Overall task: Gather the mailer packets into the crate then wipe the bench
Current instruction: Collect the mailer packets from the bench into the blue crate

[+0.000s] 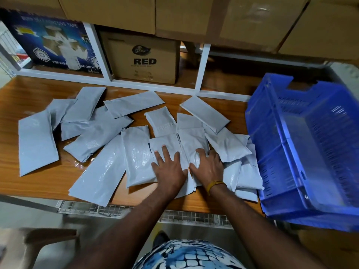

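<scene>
Several pale grey mailer packets (108, 131) lie scattered and overlapping across the wooden bench (23, 98). My left hand (170, 168) rests flat, fingers spread, on a packet (165, 142) near the front middle. Just to its right, my right hand (206, 166), with a yellow band at the wrist, curls its fingers over the neighbouring packet (191, 140). A blue plastic crate (303, 152) stands tilted at the bench's right end and looks to hold nothing. More packets (246, 175) are piled between my right hand and the crate.
White shelf uprights (203, 68) run along the back of the bench, with a brown carton marked RED (143, 59) and a dark blue tape box (52, 41) behind them. Large cartons (194, 14) sit on the shelf above. A wire rack (97, 207) runs under the front edge.
</scene>
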The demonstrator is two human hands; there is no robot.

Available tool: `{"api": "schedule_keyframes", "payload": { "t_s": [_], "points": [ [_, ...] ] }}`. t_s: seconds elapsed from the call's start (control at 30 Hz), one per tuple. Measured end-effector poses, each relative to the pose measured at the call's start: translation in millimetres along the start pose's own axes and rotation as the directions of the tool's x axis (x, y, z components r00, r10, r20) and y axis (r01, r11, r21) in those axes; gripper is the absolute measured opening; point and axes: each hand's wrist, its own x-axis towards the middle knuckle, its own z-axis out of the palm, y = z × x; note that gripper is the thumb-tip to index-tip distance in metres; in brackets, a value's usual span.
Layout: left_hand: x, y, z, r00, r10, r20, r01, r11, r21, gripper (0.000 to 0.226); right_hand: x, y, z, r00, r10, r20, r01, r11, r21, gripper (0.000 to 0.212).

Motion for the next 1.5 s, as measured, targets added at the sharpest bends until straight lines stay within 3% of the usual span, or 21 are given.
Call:
{"api": "schedule_keyframes", "payload": {
  "t_s": [0.33,0.57,0.77,1.07,1.3,1.5],
  "points": [
    [-2,-4,8,0.994,0.054,-0.1,-0.059,0.997,-0.047,0.05,2,3,4,0.999,0.004,-0.039,-0.004,1.0,-0.01,0.052],
    [-4,-15,7,0.994,-0.006,-0.11,-0.001,0.998,-0.061,0.062,2,2,11,0.999,0.015,-0.04,-0.014,1.0,0.027,0.043],
    [6,-18,-3,0.988,0.01,-0.154,-0.021,0.998,-0.066,0.044,8,-1,6,0.998,-0.027,-0.059,0.03,0.999,0.046,0.019],
    [1,-26,0,0.978,-0.041,-0.205,0.006,0.986,-0.168,0.059,-2,3,10,0.967,-0.069,-0.245,0.143,0.944,0.298,0.01],
    [6,-34,-7,0.961,-0.058,-0.269,-0.033,0.946,-0.322,0.045,-5,-11,-2,0.934,-0.136,-0.33,0.278,0.855,0.438,0.014],
    [2,-32,-35,0.906,-0.118,-0.406,-0.099,0.874,-0.476,0.045,-5,-25,-31,0.917,-0.043,-0.397,0.29,0.758,0.585,0.011]
  ]
}}
